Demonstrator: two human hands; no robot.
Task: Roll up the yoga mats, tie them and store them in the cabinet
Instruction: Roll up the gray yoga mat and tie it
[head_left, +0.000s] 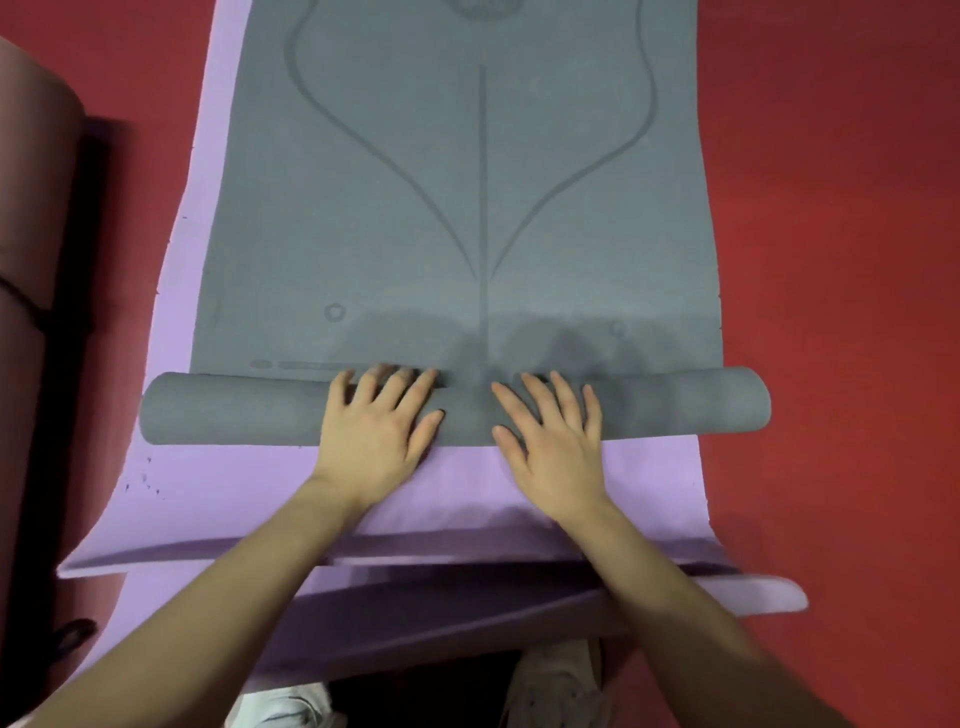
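Hands flat on grey mat (467, 208), half rolled.
My left hand (376, 431) and right hand (550, 441) press its roll, fingers straight, over purple mat (467, 493) on red floor (831, 208).

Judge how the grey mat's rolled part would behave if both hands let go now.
The grey roll is round, so it could creep or spring open. It looks soft and floppy: the flat part drapes over the purple mat. Left hand and right hand press it with straight fingers.

I see the red floor (831, 208) carrying a purple mat (260, 499) laid flat, and a brown rolled mat (31, 208) at left.
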